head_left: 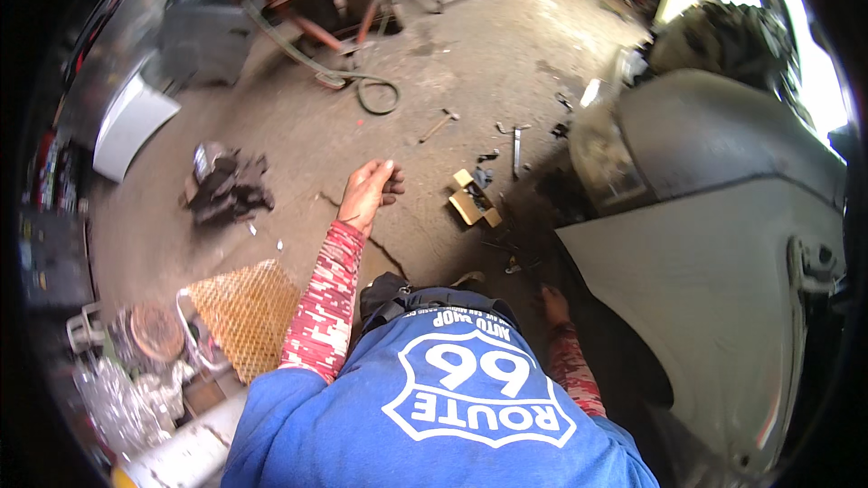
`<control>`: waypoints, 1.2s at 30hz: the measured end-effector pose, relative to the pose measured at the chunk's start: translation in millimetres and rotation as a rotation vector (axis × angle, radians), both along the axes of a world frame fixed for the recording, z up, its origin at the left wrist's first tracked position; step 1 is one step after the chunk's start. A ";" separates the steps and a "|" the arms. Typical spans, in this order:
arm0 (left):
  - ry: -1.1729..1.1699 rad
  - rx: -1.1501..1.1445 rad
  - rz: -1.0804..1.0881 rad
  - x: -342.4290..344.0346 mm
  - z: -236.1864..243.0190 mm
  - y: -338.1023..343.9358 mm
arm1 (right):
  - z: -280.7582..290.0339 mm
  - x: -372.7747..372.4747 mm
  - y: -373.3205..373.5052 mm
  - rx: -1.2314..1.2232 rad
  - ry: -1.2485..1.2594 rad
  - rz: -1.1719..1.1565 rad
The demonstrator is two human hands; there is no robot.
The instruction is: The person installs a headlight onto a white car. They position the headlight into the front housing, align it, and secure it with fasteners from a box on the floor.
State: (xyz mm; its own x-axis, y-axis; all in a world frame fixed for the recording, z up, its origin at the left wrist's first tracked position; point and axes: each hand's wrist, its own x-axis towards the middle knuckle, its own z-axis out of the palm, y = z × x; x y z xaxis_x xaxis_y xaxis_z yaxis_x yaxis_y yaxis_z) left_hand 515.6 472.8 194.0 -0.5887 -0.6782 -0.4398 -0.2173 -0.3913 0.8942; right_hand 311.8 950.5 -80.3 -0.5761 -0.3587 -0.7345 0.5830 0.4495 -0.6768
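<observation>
My left hand (369,194) is held out over the concrete floor, its fingers loosely curled and apart, with nothing seen in them. Low on the right, my right hand (553,305) reaches down in shadow beside the grey car fender (669,262); its fingers are too dark to make out. Between the hands and a little farther off lies a small open cardboard box (467,206) with dark small parts in it. Beyond it on the floor are a hammer (438,126) and a metal T-shaped tool (516,152). Small loose pieces (513,265) lie near my right hand.
A dark bumper-like panel (723,136) stands above the fender on the right. Crumpled dark cloth (231,190) lies on the left, near a white panel (131,131) and a tan mesh sheet (249,316). A hose (378,95) loops by a red metal frame (366,14) at the back.
</observation>
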 end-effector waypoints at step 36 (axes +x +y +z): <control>-0.722 0.195 0.312 482.4 -291.9 -159.1 | -4.8 121.9 -634.0 0.228 -0.035 0.866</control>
State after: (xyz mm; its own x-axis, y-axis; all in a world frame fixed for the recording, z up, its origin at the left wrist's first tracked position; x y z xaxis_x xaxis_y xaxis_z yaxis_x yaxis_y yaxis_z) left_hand 998.0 313.7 -98.0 0.0893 -0.6363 -0.7663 -0.5699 -0.6636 0.4846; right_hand 433.6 316.5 -85.0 -0.1474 -0.5002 -0.8533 -0.0046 0.8630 -0.5051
